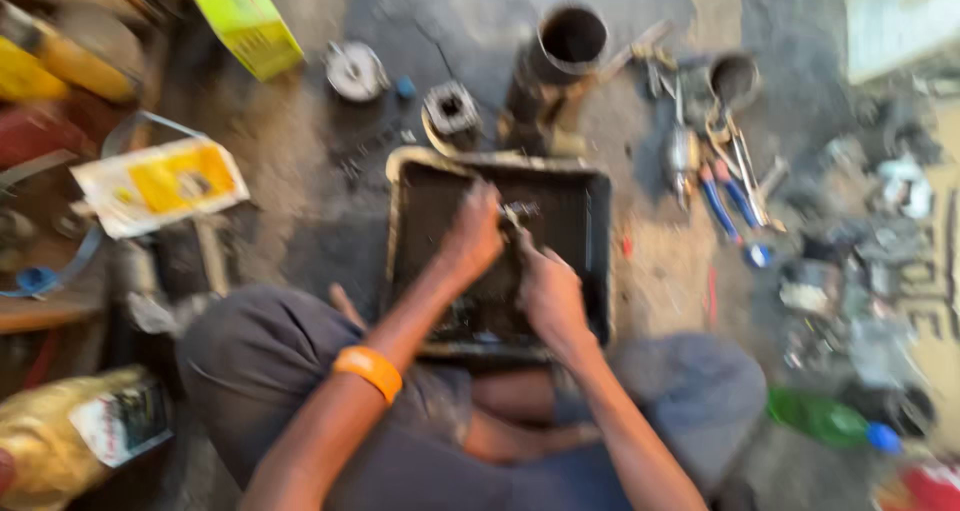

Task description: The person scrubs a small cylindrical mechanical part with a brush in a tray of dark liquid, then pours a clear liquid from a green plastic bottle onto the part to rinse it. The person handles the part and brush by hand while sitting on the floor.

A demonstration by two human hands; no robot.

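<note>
We held one small metal part (520, 212) between our two hands over one black rectangular metal tray (590, 261) on the ground; left hand (472, 239) and right hand (548, 293) both gripped it. One orange wristband (368, 370) circled our left forearm. Two blue-handled pliers (728, 203) lay well apart, beside one dark metal cylinder (560, 56).

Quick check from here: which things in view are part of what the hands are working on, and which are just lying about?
In use:
left hand
right hand
small metal part between them
black tray

Lying about:
pliers
metal pipe
green bottle
yellow box
</note>
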